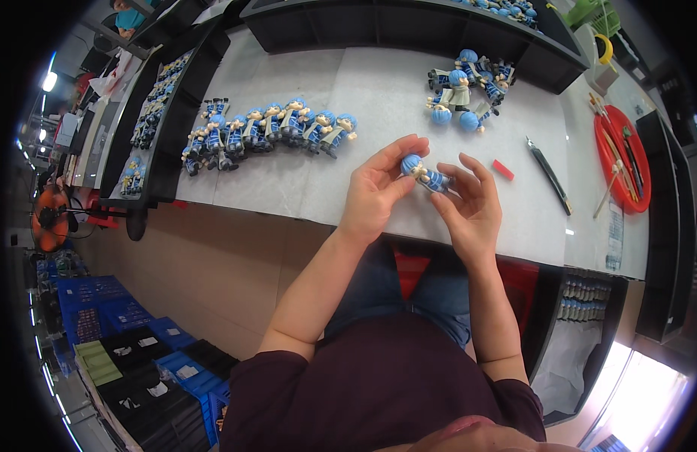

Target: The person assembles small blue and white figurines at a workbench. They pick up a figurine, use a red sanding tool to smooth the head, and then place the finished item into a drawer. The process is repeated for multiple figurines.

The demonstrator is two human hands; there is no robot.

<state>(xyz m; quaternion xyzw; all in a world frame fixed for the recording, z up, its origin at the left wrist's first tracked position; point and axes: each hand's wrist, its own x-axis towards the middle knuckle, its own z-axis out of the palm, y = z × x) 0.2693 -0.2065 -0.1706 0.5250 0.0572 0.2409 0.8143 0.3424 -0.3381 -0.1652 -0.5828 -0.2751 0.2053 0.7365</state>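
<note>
Between my two hands, over the table's near edge, is a small figurine [427, 177] with light blue hair and blue clothes. My left hand [375, 188] pinches it at the head end, thumb across its front. My right hand [469, 200] has its thumb and fingers around the leg end. Left of my hands, a row of similar figurines [273, 124] lies across the white table. A looser cluster of figurines [458, 87] lies beyond my right hand. Just right of that hand is a small red block [503, 170].
A craft knife [548, 175] lies to the right, beside a red oval tray [644, 169] holding brushes and sticks. Black trays [409, 34] with more figurines stand at the back, and another black tray [171, 113] stands at the left. A box of figure parts [582, 301] sits below at right.
</note>
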